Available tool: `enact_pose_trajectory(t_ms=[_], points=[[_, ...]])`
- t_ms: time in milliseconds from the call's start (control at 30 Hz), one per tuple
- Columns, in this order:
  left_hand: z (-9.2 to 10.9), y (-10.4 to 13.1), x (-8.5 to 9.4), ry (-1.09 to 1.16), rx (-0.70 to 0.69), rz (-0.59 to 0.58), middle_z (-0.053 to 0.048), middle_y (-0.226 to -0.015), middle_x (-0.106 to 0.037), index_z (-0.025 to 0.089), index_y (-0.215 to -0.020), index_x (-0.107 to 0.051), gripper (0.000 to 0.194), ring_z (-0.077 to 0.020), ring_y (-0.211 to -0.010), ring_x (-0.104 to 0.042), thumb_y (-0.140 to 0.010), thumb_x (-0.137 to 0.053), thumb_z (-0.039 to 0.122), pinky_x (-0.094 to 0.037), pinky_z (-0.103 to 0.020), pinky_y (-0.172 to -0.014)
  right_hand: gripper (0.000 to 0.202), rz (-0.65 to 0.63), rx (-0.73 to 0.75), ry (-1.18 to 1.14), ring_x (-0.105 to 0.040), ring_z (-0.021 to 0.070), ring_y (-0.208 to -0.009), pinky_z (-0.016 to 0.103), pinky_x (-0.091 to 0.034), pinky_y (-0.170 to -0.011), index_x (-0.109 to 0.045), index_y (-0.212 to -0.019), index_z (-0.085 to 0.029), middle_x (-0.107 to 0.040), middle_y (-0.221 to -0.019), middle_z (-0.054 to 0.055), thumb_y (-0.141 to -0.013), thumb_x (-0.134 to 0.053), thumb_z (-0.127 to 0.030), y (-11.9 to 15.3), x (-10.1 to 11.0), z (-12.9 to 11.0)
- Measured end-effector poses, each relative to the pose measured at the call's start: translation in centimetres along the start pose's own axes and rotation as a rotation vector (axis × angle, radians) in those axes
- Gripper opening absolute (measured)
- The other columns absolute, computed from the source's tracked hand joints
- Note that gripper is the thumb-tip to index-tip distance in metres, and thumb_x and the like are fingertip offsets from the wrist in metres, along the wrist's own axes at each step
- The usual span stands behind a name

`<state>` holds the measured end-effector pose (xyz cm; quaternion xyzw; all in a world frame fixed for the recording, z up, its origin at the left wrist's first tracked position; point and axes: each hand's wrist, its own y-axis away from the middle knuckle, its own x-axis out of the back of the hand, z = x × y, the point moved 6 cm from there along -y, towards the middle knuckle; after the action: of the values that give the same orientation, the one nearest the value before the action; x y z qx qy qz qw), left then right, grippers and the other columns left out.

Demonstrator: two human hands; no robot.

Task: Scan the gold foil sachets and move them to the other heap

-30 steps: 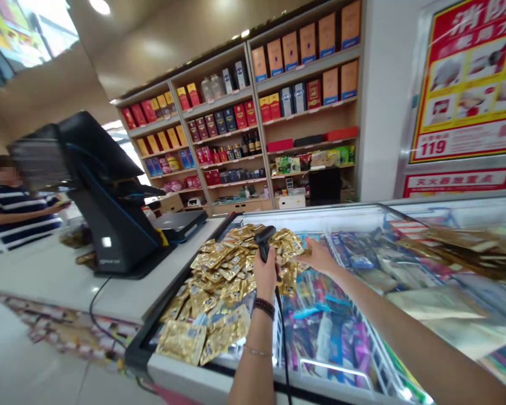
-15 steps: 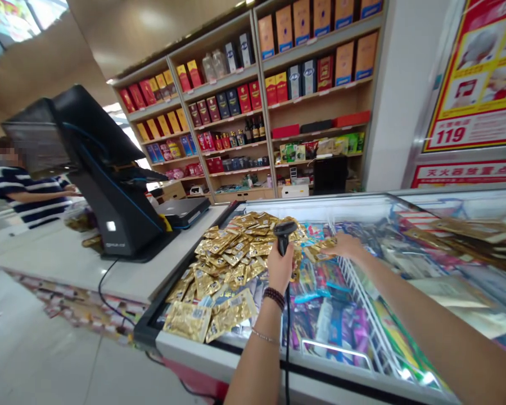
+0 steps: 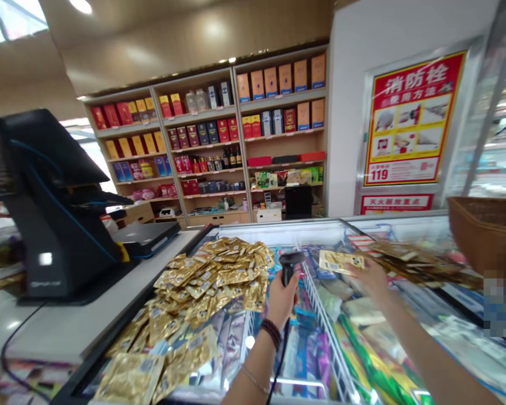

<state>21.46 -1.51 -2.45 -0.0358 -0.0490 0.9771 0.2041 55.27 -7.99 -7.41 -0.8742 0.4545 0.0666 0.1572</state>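
Observation:
My left hand (image 3: 280,297) grips a black corded barcode scanner (image 3: 289,264), its head pointing right. My right hand (image 3: 371,277) holds one gold packet (image 3: 339,261) lifted just to the right of the scanner head, above the glass lid of a chest freezer (image 3: 329,236). A large pile of the same gold packets (image 3: 202,287) lies spread over the left part of the freezer lid. A second heap of gold packets (image 3: 421,264) lies on the lid at the right.
A black checkout terminal (image 3: 50,208) stands on the white counter (image 3: 67,326) at left. A brown wicker basket (image 3: 484,230) is at the right edge. Shelves of boxed goods (image 3: 219,146) line the back wall, next to a red and yellow poster (image 3: 411,118).
My right hand has lifted one gold packet off the pile and carried it right, beside the scanner. The view has swung right, bringing the basket in and the striped-shirt person almost out.

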Motion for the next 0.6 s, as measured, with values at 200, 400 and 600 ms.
enact_pose_trajectory(t_ms=[200, 400, 600], points=[[-0.5, -0.6, -6.7, 0.087, -0.053, -0.121, 0.007, -0.071, -0.063, 0.027, -0.098, -0.064, 0.066, -0.0103, -0.044, -0.054, -0.086, -0.097, 0.084, -0.038, -0.024, -0.046, 0.044, 0.005, -0.009, -0.053, -0.093, 0.0434, -0.112, 0.069, -0.078, -0.108, -0.08, -0.097, -0.033, -0.091, -0.096, 0.005, -0.066, -0.103, -0.053, -1.7, 2.4, -0.3], [-2.6, -0.3, -7.6, 0.079, -0.035, -0.09, 0.009, -0.064, -0.057, 0.028, -0.094, -0.062, 0.07, -0.0122, -0.044, -0.055, -0.084, -0.095, 0.089, -0.04, -0.025, -0.046, 0.045, -0.047, -0.067, -0.059, -0.094, 0.0442, -0.112, 0.069, -0.079, -0.108, -0.08, -0.099, -0.032, -0.093, -0.098, 0.006, -0.067, -0.105, -0.052, -0.5, -0.1, 0.0], [-2.8, 0.0, -6.8, 0.133, 0.032, -0.088, 0.007, -0.067, -0.06, 0.028, -0.094, -0.06, 0.068, -0.0119, -0.046, -0.056, -0.087, -0.094, 0.085, -0.039, -0.024, -0.047, 0.05, -0.057, -0.051, -0.078, -0.093, 0.0459, -0.115, 0.073, -0.076, -0.114, -0.082, -0.102, -0.031, -0.095, -0.102, 0.008, -0.065, -0.108, -0.05, 0.0, -0.7, -0.3]])
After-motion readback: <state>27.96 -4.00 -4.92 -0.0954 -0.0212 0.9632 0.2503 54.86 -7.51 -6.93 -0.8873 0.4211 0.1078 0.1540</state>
